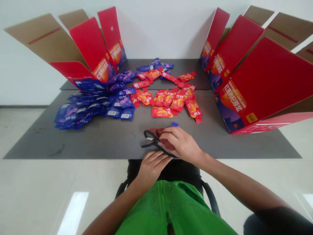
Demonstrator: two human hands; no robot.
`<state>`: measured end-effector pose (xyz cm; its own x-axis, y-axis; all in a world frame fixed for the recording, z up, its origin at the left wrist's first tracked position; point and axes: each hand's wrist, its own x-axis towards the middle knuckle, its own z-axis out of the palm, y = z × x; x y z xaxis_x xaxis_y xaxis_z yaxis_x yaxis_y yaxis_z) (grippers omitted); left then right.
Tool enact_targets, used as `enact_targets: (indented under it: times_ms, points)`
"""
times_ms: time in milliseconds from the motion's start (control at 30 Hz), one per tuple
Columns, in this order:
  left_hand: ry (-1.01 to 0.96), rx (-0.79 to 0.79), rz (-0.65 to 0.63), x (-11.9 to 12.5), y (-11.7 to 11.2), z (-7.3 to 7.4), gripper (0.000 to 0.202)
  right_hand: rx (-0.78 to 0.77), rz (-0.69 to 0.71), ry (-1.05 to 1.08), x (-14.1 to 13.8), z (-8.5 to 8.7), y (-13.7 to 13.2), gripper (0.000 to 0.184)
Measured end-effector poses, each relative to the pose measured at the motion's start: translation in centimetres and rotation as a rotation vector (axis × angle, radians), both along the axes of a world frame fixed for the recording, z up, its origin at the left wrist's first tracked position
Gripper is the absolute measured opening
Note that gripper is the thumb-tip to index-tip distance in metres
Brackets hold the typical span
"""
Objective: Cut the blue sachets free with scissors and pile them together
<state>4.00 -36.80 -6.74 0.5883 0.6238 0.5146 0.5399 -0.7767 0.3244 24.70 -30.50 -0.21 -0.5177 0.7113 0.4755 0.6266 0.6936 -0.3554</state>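
Observation:
At the table's front edge lies a small reddish-brown pouch (167, 144) with black trim and a black loop at its left end. My right hand (181, 142) is closed on its upper right side, fingers bent over the fabric. My left hand (154, 166) holds the lower black edge, fingers together on top; its thumb is hidden. Just behind the right fingers, a bit of a blue packet (175, 124) shows, mostly hidden. Beyond the hands lie red-orange sachets (162, 112), loosely spread, and to the left a heap of blue-purple sachets (83, 109).
Open red cartons stand on both sides: two at the left (80, 49) and several at the right (264, 78), flaps raised. More blue sachets (146, 68) lie at the back of the grey table (117, 140). A white wall (166, 32) rises behind it.

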Motion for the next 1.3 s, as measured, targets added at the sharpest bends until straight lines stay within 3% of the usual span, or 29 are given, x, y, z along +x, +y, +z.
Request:
enact_targets:
  times_ms: [67,167,300,433,533,600,733,833,900,1033,1167,1300]
  points:
    - [0.001,-0.001,-0.003,0.0,0.1,0.1,0.028,-0.039,0.049,-0.042,-0.2,-1.1,0.1,0.018]
    - [0.013,0.01,-0.018,0.1,0.2,0.2,0.029,0.002,-0.039,-0.045,1.2,-2.4,3.1,0.019]
    - [0.003,0.027,-0.003,0.2,0.2,0.3,0.027,0.095,-0.173,-0.068,2.7,-1.2,6.0,0.016]
    - [-0.003,0.02,0.003,0.2,0.0,0.0,0.027,0.108,-0.114,0.032,1.1,0.3,2.6,0.021]
    - [-0.017,-0.006,0.01,0.1,-0.1,0.0,0.025,0.024,0.039,-0.031,-0.4,-0.5,-0.1,0.021]
    - [-0.011,-0.016,0.004,0.1,0.0,0.1,0.025,-0.009,0.047,-0.036,-0.6,-1.5,-0.2,0.019]
    - [0.013,-0.011,-0.007,0.1,0.1,0.3,0.029,0.04,-0.07,-0.026,0.9,-2.9,3.2,0.019]
    - [0.003,-0.003,0.002,0.2,0.1,0.3,0.027,0.094,-0.133,-0.101,2.1,-2.3,5.8,0.017]
    - [-0.008,0.003,0.008,0.2,0.1,0.3,0.027,0.131,-0.172,-0.114,2.2,-1.3,6.2,0.017]
    - [-0.017,0.003,0.006,0.2,0.0,0.2,0.026,0.14,-0.154,0.017,0.8,0.1,3.1,0.019]
    - [-0.022,-0.038,0.016,0.2,0.0,0.3,0.022,-0.014,0.023,-0.005,-1.0,-0.7,-0.7,0.019]
    - [-0.011,-0.028,-0.005,0.2,0.1,0.3,0.025,-0.001,-0.018,-0.026,-0.6,-2.2,0.2,0.017]
